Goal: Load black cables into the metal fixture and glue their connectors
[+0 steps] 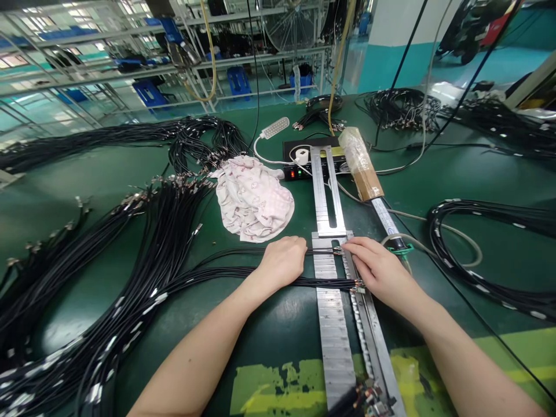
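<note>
Head view, viewed from beside the bench: left hand (284, 258), folded over a few thin black rubbery cables with bright metal tips (324, 251), its fingers mostly hidden; right hand (382, 266), fingertips at those metal tips, whether pinching or only touching I cannot tell. Cables: laid across the far part of a long silver notched metal rail (334, 341), their ends at its right-hand strip. Handling, by estimate: light, flexible, smooth-skinned, apt to roll or slide; tips small and likely the fragile part; best held on the black sheath just behind the metal, with the trailing length steadied. Beside them, nearer the wearer: a thicker bundle of black cables (325, 282), crossing the same rail. Edges: the rail's notched strip and the tall slotted silver metal plate (319, 185) at its far end look hard. Room: left, crowded by a pale pink printed cloth (256, 200) and a heaped mass of black cables (160, 231); right, bare green tabletop (417, 301) before a looped black cable coil (490, 292).
</note>
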`<state>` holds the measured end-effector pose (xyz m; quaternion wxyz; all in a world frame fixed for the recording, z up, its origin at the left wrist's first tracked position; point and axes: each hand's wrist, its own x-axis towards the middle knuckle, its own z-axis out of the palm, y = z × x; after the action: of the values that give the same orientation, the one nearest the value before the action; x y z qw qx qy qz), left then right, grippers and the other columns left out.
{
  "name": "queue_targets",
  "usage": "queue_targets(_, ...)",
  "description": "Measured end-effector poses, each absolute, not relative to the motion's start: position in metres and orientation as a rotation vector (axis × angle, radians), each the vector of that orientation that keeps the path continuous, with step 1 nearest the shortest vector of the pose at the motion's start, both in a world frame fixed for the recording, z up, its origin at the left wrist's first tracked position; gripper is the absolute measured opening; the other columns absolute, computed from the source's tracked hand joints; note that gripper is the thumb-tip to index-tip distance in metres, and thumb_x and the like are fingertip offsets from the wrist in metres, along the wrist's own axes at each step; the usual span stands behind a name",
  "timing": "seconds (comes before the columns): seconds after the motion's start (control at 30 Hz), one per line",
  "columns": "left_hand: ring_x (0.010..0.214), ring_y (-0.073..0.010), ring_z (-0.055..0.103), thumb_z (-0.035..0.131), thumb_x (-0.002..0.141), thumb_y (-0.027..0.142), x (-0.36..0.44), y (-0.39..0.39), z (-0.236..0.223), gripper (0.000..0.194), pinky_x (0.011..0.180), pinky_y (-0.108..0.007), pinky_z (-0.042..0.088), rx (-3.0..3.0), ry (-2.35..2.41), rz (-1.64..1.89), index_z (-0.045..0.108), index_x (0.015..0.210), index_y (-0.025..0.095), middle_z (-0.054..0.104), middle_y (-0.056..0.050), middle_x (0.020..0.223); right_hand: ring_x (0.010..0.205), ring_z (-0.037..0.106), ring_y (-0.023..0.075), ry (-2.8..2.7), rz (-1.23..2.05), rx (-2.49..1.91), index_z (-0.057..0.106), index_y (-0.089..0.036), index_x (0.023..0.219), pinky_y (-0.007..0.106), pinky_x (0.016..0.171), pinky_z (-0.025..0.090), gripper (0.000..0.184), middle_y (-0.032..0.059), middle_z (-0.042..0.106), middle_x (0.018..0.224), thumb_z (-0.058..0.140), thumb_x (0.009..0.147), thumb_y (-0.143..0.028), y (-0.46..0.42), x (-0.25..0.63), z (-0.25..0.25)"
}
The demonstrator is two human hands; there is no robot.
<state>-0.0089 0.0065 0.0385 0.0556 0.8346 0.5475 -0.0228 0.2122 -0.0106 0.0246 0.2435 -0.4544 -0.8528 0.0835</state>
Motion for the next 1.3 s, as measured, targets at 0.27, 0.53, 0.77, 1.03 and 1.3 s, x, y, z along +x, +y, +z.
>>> queue_targets(0.27, 0.077, -0.0204, 0.059, 0.036, 0.086, 0.013, -0.004, 0.003, 0.043, 0.021, 0.057, -0.028, 0.041, 2.562, 1.678, -0.075, 0.056, 0.079, 0.016, 0.062, -0.006, 0.079, 0.098, 0.058, 0.0211, -2.359, 0.204, -1.264, 0.061, -0.016, 0.105, 0.039, 0.086, 0.052, 0.030, 0.0095, 0.062, 0.108, 0.038, 0.086, -0.012, -0.008, 0.212, 0.020)
queue_targets(0.53, 0.082, -0.0203, 0.057, 0.031, 0.091, 0.015, -0.006, 0.006, 0.039, 0.027, 0.067, -0.029, 0.044, 2.576, 1.588, -0.053, 0.057, 0.084, 0.015, 0.060, -0.007, 0.085, 0.097, 0.055, 0.0219, -2.428, 0.176, -1.268, 0.062, -0.017, 0.109, 0.039, 0.084, 0.051, 0.037, 0.0104, 0.061, 0.108, 0.038, 0.082, -0.007, -0.008, 0.207, 0.024)
queue_targets(0.77, 0.085, -0.0145, 0.054, 0.034, 0.093, 0.017, -0.019, 0.012, 0.030, 0.035, 0.070, -0.024, 0.041, 2.600, 1.329, 0.053, 0.051, 0.120, 0.032, 0.057, 0.001, 0.088, 0.093, 0.049, 0.0257, -2.577, 0.022, -1.274, 0.066, -0.021, 0.108, 0.044, 0.079, 0.049, 0.045, 0.0131, 0.059, 0.110, 0.041, 0.076, -0.003, -0.007, 0.197, 0.023)
queue_targets(1.03, 0.091, -0.0211, 0.042, 0.039, 0.085, 0.003, -0.020, -0.001, 0.036, 0.046, 0.070, -0.032, 0.034, 2.810, 1.302, -0.014, 0.054, 0.120, 0.027, 0.054, -0.005, 0.103, 0.092, 0.046, 0.0269, -2.542, 0.061, -1.403, 0.071, -0.023, 0.096, 0.043, 0.078, 0.049, 0.037, 0.0098, 0.062, 0.101, 0.045, 0.077, -0.004, -0.006, 0.188, 0.022)
queue_targets(1.3, 0.086, -0.0190, 0.050, 0.045, 0.091, 0.030, -0.008, -0.013, 0.042, 0.021, 0.076, -0.031, 0.039, 2.666, 1.172, -0.024, 0.059, 0.088, 0.015, 0.058, -0.006, 0.091, 0.099, 0.053, 0.0219, -2.346, 0.346, -1.205, 0.065, -0.022, 0.106, 0.044, 0.088, 0.049, 0.037, 0.0074, 0.061, 0.111, 0.039, 0.083, -0.008, -0.005, 0.208, 0.020)
